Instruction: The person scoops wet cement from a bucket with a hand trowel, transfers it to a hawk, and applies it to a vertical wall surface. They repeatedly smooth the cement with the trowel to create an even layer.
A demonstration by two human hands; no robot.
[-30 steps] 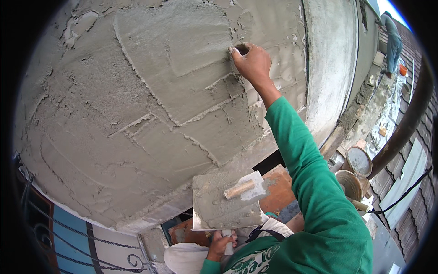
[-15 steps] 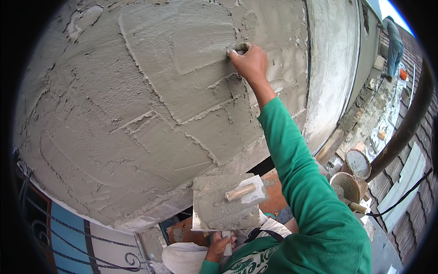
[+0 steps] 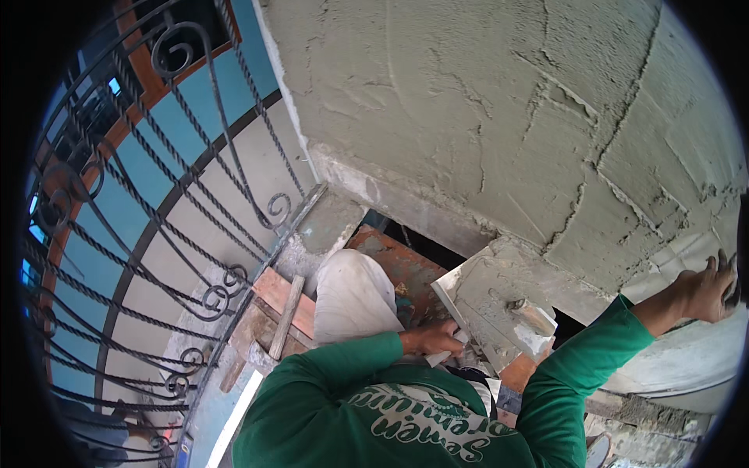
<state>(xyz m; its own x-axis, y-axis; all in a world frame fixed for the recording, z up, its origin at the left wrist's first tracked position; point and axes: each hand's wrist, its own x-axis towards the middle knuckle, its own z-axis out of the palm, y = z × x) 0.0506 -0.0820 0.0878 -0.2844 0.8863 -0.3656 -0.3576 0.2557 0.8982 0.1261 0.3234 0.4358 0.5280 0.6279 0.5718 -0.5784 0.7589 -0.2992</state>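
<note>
My left hand (image 3: 441, 337) grips the handle of a mortar board (image 3: 484, 288) below the plastered wall (image 3: 484, 109). A small trowel or float (image 3: 532, 318) with a wooden handle lies in the mortar on the board. My right hand (image 3: 706, 292) is at the far right against the wall, its fingers curved round a dark thing that is cut off by the rim of the picture, so I cannot make it out. My light-trousered knee (image 3: 351, 288) is just left of the board.
A black wrought-iron railing (image 3: 179, 249) curves along the left, with a blue wall (image 3: 140, 195) and windows behind. Below the wall are a dark gap, a rusty orange board (image 3: 406, 265), a concrete ledge (image 3: 324, 218) and wooden offcuts (image 3: 285, 316) beside my knee.
The view has swung left toward the railing, taking the other worker and buckets out of sight. My right hand now appears lower, at the right edge; my left still holds the board.
</note>
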